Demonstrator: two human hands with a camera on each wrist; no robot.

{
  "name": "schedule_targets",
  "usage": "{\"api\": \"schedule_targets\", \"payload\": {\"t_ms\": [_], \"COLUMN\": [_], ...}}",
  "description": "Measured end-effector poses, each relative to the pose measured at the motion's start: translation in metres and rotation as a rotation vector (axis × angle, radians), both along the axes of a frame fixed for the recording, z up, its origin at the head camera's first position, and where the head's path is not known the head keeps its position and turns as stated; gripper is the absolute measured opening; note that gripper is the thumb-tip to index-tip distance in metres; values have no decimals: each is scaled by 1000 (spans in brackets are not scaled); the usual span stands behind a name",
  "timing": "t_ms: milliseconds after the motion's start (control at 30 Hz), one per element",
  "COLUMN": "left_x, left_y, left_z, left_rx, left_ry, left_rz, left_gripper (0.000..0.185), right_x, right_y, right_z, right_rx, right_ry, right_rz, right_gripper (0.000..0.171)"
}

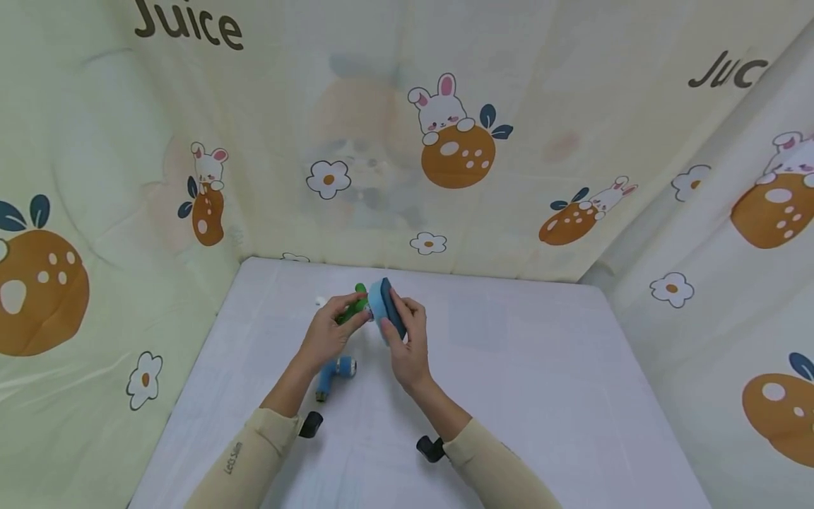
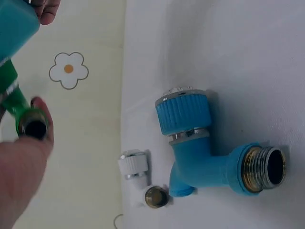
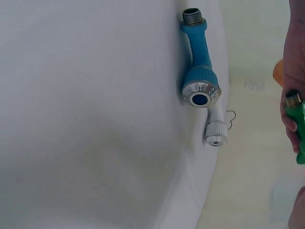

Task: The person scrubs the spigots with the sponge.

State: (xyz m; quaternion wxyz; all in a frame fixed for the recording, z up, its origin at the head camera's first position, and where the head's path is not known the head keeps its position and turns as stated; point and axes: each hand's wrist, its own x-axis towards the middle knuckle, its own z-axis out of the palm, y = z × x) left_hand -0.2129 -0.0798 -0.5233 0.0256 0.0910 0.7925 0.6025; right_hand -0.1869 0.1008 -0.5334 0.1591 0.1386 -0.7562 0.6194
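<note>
My left hand (image 1: 323, 336) grips a green plastic tap (image 1: 352, 309) with a threaded metal end, raised over the table. In my right hand (image 1: 412, 353) is a two-tone blue block (image 1: 378, 302), light blue on one side and dark blue on the other, like a scrubbing sponge or an eraser. Its light blue face is right at the green tap. On the table below my left hand lies a blue tap (image 2: 205, 162) with a ribbed knob and a threaded metal end. Beyond it is a white tap (image 3: 217, 131), mostly hidden by my left hand in the head view.
The white-covered table (image 1: 521, 375) ends at a hanging cloth (image 1: 375, 233) printed with rabbits and oranges, which also runs along both sides. A small black device (image 1: 311, 424) sits at my left wrist, another (image 1: 430, 449) at my right.
</note>
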Motion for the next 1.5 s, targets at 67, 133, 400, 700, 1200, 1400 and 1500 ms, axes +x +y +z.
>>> {"api": "schedule_targets", "payload": {"t_ms": [67, 133, 400, 700, 1200, 1400, 1500], "left_x": [0, 1, -1, 2, 6, 7, 6], "left_y": [-2, -3, -4, 0, 13, 15, 15], "left_z": [1, 2, -1, 4, 5, 6, 4], "left_rx": [11, 4, -221, -397, -533, -582, -626], "left_ry": [-7, 11, 298, 265, 469, 561, 591], "left_rz": [-65, -126, -153, 37, -13, -56, -73], "left_gripper": [53, 56, 27, 38, 35, 37, 37], "right_x": [0, -1, -3, 1, -7, -13, -15], "right_y": [-1, -2, -3, -3, -7, -5, -5], "right_z": [1, 2, 3, -1, -4, -4, -2], "right_rx": [14, 28, 36, 66, 142, 130, 81], "right_ry": [-12, -24, 10, 61, -41, -123, -221], "right_rz": [-11, -29, -7, -24, -104, -144, -144], "right_gripper": [53, 53, 55, 58, 56, 54, 53]}}
